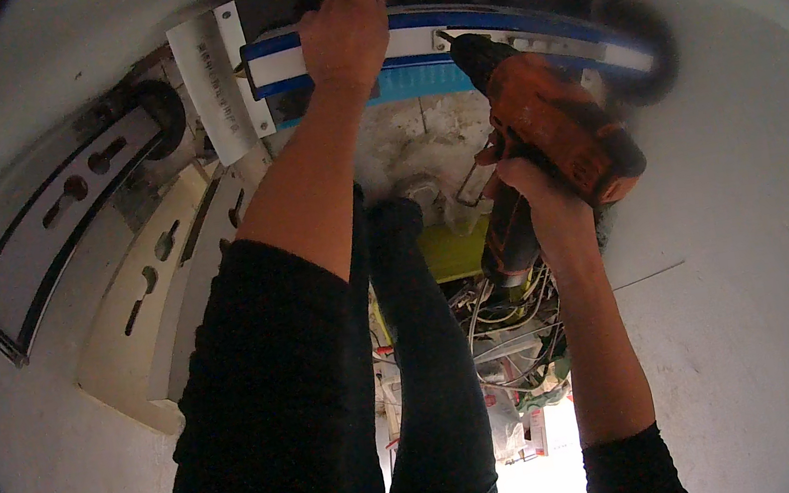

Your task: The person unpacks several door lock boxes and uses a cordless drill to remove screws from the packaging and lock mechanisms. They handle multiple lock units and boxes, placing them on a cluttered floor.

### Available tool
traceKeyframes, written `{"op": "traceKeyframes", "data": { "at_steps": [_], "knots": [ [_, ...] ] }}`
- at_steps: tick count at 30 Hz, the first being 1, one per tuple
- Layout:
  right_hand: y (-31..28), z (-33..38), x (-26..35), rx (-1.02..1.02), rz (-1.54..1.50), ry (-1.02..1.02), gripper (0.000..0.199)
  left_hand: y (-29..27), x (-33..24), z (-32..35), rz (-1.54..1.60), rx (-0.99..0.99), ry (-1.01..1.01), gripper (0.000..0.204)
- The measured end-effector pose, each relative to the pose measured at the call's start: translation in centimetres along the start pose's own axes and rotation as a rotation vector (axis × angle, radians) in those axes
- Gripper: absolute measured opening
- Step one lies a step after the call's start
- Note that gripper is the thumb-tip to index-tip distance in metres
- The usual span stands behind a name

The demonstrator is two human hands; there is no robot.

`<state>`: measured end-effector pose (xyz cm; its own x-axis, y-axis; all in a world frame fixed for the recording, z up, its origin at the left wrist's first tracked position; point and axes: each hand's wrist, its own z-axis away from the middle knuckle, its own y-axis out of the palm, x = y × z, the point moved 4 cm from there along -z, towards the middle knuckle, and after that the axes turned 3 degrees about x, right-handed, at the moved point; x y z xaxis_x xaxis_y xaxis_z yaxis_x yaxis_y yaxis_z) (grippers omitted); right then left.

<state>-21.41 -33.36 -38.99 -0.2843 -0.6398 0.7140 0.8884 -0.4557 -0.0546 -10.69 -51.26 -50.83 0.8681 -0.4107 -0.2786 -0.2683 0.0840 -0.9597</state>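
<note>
My left hand [350,36] is closed over a long blue-edged white panel [286,64], its fingers curled over the far edge, where the tips are partly hidden. An orange and black cordless drill [553,118] is gripped in my right hand [554,194], with the index finger by the trigger. The drill's bit points up and left at a small metal plate [439,39] on the panel's white face; whether the tip touches it I cannot tell. At the panel's left end stands a curved white sheet piece [217,95] beside a narrow strip with screw holes.
To the left lean a dark-framed panel [30,237] and a cream panel [124,295], both with keyhole-like cutouts. Below, between my arms, lie a yellow-green container [455,248] and tangled cables [515,315]. My legs show there too. A light wall surface [751,196] curves round the right.
</note>
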Motion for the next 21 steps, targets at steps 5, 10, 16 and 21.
{"op": "traceKeyframes", "data": {
  "at_steps": [5,10,16,21],
  "knots": [
    [0.8,0.3,-0.6,-0.008,0.071,-0.008,0.021,0.6,0.3,0.1,0.053,-0.008,0.007,0.016],
    [1.1,0.8,-0.6,-0.051,0.000,-0.027,0.022,0.5,0.3,0.3,0.049,-0.068,0.027,0.015],
    [1.5,0.9,0.0,-0.053,0.035,-0.019,0.026,0.7,0.3,0.1,0.035,-0.017,0.020,0.015],
    [1.7,0.8,0.4,-0.047,0.068,-0.026,0.028,-0.2,0.1,0.2,0.006,-0.024,0.026,0.016]
  ]
}}
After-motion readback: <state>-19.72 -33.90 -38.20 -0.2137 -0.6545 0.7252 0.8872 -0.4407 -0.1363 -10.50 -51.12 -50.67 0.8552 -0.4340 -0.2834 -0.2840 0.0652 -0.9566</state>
